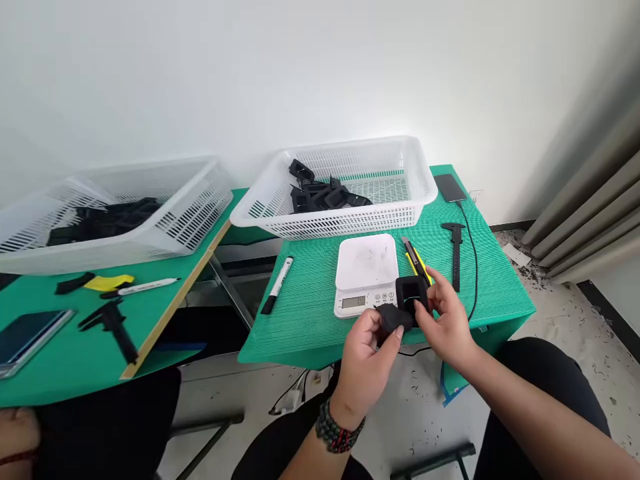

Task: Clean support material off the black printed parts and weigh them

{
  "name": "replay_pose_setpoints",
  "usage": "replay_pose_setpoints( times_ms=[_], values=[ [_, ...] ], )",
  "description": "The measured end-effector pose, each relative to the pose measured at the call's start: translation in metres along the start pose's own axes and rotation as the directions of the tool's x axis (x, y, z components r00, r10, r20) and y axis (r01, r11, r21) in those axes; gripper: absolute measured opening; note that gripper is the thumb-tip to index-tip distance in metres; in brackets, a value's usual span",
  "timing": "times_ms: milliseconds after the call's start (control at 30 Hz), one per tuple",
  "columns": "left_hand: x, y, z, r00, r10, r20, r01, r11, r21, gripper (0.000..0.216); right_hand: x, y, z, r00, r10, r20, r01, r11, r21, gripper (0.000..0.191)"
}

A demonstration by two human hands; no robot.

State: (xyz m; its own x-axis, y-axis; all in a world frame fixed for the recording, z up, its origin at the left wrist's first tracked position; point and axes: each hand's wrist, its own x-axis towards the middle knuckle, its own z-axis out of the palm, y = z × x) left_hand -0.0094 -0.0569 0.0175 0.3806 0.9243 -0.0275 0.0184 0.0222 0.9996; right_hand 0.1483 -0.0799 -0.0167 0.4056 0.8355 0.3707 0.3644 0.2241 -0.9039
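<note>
- Left hand point(367, 363), beaded bracelet on the wrist, fingers closed around a black piece point(391, 319), held in the air just before the table point(305, 320) edge
- Right hand point(450, 323), fingertips pinching a square black frame point(413, 293) that touches the piece
- Both look small, light and stiff, likely matte rather than slippery; the outer walls seem the best place to grip
- Just behind: scale point(365, 267), yellow knife point(419, 265), caliper point(456, 252), marker point(277, 285)
- Farthest: white basket point(345, 225) holding more black parts point(320, 195)
</note>
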Motion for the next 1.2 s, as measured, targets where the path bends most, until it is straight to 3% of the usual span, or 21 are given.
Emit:
replay_pose_setpoints(
  times_ms=[233,367,600,933,1200],
  values=[
    [-0.016,-0.006,-0.006,0.999,0.037,0.038,-0.043,0.987,0.156,0.007,-0.016,0.009,-0.007,0.996,0.061,-0.061,-0.066,0.994,-0.083,0.056],
    [-0.016,-0.007,-0.004,0.991,0.094,0.099,-0.111,0.979,0.172,0.026,-0.023,0.011,-0.005,0.994,0.091,-0.053,-0.094,0.994,-0.061,0.053],
    [-0.016,-0.001,-0.008,0.946,0.212,0.245,-0.277,0.922,0.271,0.026,-0.030,0.008,-0.009,0.998,0.045,0.050,-0.046,0.999,0.009,0.045],
    [-0.026,-0.023,-0.004,0.992,0.114,0.044,-0.122,0.891,0.437,0.011,-0.039,0.009,-0.015,0.977,-0.071,0.199,0.055,0.995,0.080,0.043],
    [-0.033,-0.035,-0.003,0.994,0.109,-0.024,-0.084,0.869,0.488,0.032,-0.050,0.003,-0.011,0.951,-0.183,0.249,0.187,0.982,0.008,0.041]
  ],
)
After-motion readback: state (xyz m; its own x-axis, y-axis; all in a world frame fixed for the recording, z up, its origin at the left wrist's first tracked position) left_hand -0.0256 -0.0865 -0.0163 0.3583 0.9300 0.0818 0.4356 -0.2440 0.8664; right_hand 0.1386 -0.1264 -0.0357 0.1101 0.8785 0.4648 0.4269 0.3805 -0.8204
